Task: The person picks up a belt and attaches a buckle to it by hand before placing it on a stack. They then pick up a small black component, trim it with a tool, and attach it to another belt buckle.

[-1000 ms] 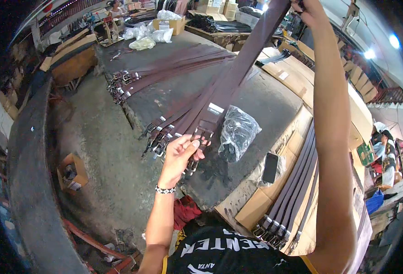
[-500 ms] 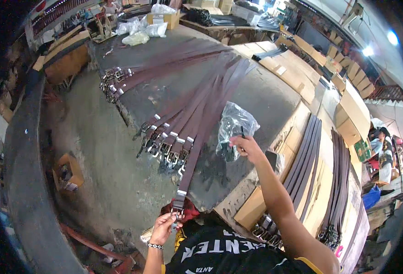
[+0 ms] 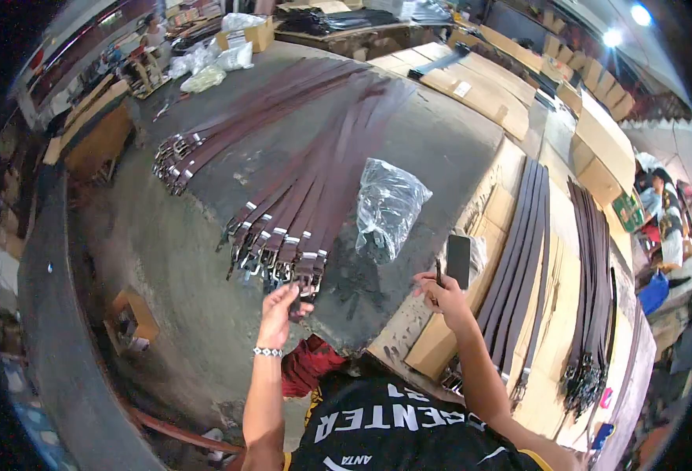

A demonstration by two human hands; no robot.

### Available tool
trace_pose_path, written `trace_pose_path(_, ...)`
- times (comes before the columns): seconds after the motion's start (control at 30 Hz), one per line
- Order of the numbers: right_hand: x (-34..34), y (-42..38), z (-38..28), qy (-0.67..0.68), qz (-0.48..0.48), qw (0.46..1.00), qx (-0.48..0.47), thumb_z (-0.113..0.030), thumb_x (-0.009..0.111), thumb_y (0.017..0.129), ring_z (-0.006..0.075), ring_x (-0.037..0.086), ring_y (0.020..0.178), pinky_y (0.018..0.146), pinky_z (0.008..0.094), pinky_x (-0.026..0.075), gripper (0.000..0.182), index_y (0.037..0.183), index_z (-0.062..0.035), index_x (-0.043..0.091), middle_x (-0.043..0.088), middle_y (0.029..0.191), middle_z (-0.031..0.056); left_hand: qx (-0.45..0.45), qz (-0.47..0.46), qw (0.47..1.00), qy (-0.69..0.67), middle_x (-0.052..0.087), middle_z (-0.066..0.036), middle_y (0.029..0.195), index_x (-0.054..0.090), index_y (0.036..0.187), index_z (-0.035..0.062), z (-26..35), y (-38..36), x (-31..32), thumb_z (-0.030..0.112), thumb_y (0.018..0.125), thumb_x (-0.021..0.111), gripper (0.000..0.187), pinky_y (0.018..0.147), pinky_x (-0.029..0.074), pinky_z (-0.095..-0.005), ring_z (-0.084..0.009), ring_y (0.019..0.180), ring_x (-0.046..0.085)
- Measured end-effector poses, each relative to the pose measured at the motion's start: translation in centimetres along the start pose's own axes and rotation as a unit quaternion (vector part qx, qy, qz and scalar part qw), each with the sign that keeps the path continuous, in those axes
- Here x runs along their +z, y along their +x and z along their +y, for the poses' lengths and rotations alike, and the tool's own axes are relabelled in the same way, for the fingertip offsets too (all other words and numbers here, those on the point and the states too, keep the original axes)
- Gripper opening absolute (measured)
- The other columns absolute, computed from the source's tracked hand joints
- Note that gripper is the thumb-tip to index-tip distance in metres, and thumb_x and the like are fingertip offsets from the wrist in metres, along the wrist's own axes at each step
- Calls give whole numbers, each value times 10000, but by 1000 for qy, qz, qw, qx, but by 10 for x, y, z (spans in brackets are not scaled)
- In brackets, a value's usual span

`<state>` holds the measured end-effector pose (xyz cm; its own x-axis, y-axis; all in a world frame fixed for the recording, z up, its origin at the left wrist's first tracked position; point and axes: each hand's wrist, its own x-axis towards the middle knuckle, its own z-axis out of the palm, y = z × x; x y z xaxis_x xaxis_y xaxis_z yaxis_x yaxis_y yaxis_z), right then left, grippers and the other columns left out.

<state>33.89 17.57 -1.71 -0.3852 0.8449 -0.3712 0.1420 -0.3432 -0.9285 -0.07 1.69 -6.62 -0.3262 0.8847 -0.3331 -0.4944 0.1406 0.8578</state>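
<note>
While the left hand point(image 3: 279, 310) pinches the buckle end of the nearest belt point(image 3: 308, 271) at the table point(image 3: 448, 153) edge, the right hand point(image 3: 438, 292) hovers above the cardboard point(image 3: 503, 208) with its fingers closed on a thin dark pen point(image 3: 438, 271). That belt lies at the right of a fanned row of brown belts point(image 3: 307, 196), buckles toward the person, straps running away across the grey top. A crumpled plastic bag point(image 3: 389, 206) sits just beside the row, between it and the right hand. A phone point(image 3: 458, 261) lies on the cardboard close to the right hand. Farther left, a second belt bundle point(image 3: 228, 129) stretches across the table. More belts point(image 3: 522, 259) lie on the cardboard to the right.
</note>
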Motion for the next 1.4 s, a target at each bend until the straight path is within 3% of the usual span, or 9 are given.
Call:
trace_pose_path(0.33,-44,-87,56,136,122,983,17,-198,560,996,158,656,648,551,279,520,237,1093,15,596,699,842,126,139,126,934,304,733,-94,1004,697,1133,-52,11,70,3,85,927,694,248,797,516,-272,-130,872,657)
trace_pose_path(0.4,-55,-106,57,180,137,974,1,-231,548,1026,181,687,702,603,295,551,244,1085,0,600,704,850,142,186,164,872,421,730,-128,983,691,1149,-31,8,66,8,96,881,699,296,811,524,-353,-212,863,678)
trace_pose_path(0.47,-64,-122,58,192,183,964,-29,-232,537,1034,186,689,709,611,299,552,233,1076,-12,601,706,856,148,363,204,684,599,701,-159,1039,698,1110,-6,10,49,31,71,830,690,291,932,475,-430,-321,988,639)
trace_pose_path(0.57,-83,-150,58,201,225,953,-35,-265,509,1050,175,667,668,602,295,544,258,1059,-21,592,701,834,126,399,227,658,597,693,-151,1049,689,1092,14,2,26,79,48,828,666,267,963,451,-455,-335,1025,617)
trace_pose_path(0.73,-113,-182,69,293,278,915,13,-367,499,1049,162,654,674,611,296,538,407,1062,14,639,698,856,108,129,-142,905,378,729,-136,926,693,1063,7,-67,1,167,103,917,658,178,761,545,-339,-194,816,691)
trace_pose_path(0.97,-121,-199,76,393,280,876,-27,-284,431,1050,223,701,804,727,347,549,381,1197,21,604,723,979,152,-50,-460,750,472,705,-152,785,661,946,-38,-173,-44,260,306,934,668,344,660,529,-355,-242,732,701)
trace_pose_path(1.1,-122,-207,81,411,282,867,-24,-237,427,1052,259,717,903,764,376,566,305,1242,-29,544,714,1063,195,155,-482,683,527,626,-235,701,596,797,-6,-201,-59,264,371,915,666,401,642,501,-477,-424,756,653)
trace_pose_path(1.2,-114,-211,75,397,303,865,-36,-196,430,1053,261,715,909,785,391,576,229,1170,-46,557,711,1062,203,123,-437,663,596,629,-240,711,607,814,-3,-159,-75,288,363,915,668,385,644,500,-487,-431,761,647)
trace_pose_path(1.4,-99,-210,91,373,264,887,-71,-200,559,1022,143,673,727,680,277,556,168,1025,-35,593,701,841,88,-69,-439,838,318,661,-37,777,628,894,-20,-137,-70,309,245,1047,533,320,643,494,-260,-96,696,608)
